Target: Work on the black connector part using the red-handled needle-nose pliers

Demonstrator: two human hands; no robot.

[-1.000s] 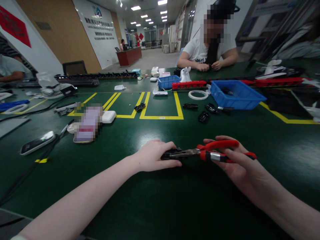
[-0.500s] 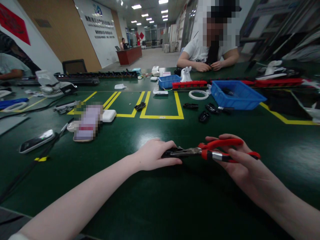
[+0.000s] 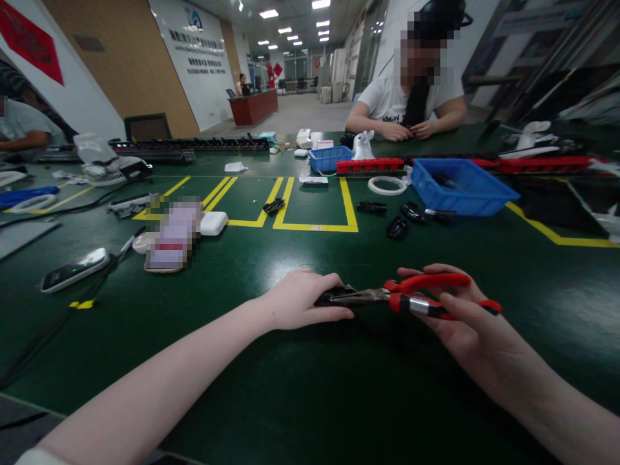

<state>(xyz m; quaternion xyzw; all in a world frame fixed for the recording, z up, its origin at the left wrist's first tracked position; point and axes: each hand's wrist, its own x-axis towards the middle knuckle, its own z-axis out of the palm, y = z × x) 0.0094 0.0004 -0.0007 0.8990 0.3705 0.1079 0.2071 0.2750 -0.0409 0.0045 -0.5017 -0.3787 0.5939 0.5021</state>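
My left hand (image 3: 307, 300) is closed on a small black plastic part (image 3: 329, 298) just above the green table (image 3: 300, 400); much of the part is hidden by the fingers. In my right hand (image 3: 465, 316) are red-and-black long-nose pliers (image 3: 407, 294), their handles spread and the fingers around them. The metal jaws point left and reach the black part at my left hand. Whether they grip it I cannot make out. Beyond the hands lie similar black parts, one (image 3: 398, 227) nearest the pliers and another (image 3: 274, 206) by the yellow tape.
A large blue bin (image 3: 465, 187) and a white ring (image 3: 387, 186) stand at the back right. A phone (image 3: 172, 236), a white case (image 3: 213, 223) and a white-and-black device (image 3: 75, 270) lie on the left. Across the table sits a person (image 3: 407, 103).
The view has shifted slightly. Both hands, the pliers and the black part keep nearly the same pose.
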